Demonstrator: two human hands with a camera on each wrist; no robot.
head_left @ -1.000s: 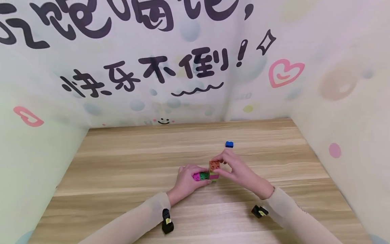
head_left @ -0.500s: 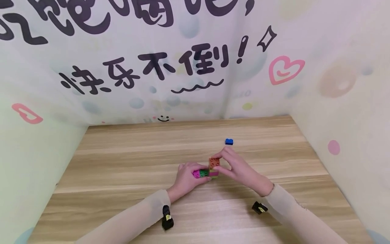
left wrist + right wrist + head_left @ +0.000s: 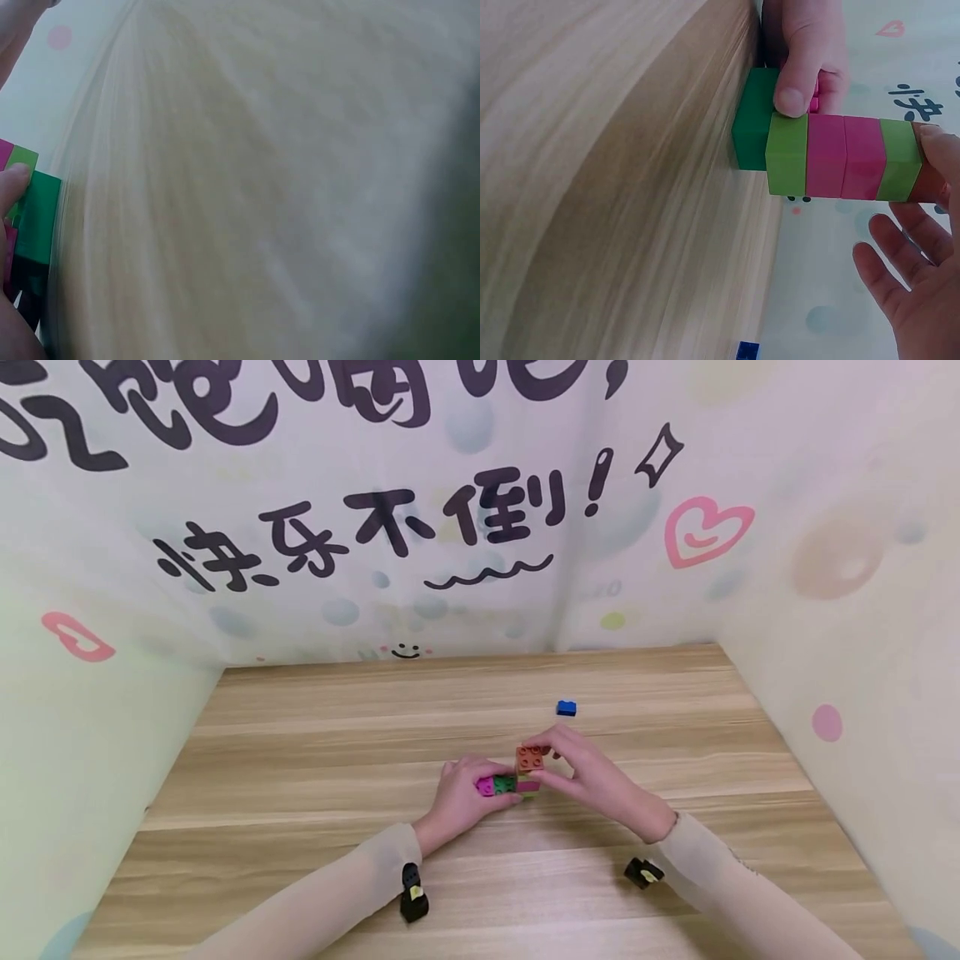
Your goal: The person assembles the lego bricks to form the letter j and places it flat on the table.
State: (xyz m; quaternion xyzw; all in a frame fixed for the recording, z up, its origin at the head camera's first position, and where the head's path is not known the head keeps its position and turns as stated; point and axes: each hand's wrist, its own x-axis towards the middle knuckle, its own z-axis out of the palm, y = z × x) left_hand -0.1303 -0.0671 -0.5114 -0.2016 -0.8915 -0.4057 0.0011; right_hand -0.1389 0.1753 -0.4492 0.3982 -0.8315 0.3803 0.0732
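A column of toy building bricks stands on the table between my hands. In the right wrist view it runs from a light green brick [image 3: 787,161] through two magenta bricks [image 3: 845,161] to another light green brick [image 3: 900,165], capped by an orange brick [image 3: 529,758]. My right hand [image 3: 596,777] pinches that orange brick between thumb and fingers. Below, a dark green brick [image 3: 754,124] forms part of the base, with a bright pink brick [image 3: 485,787] beside it. My left hand [image 3: 461,793] grips the base, its thumb pressing the lowest light green brick.
A single blue brick [image 3: 566,707] lies farther back on the wooden table [image 3: 337,727], beyond my right hand. White printed walls [image 3: 480,618] enclose the table at the back and both sides. Black devices [image 3: 413,897] sit at my wrists.
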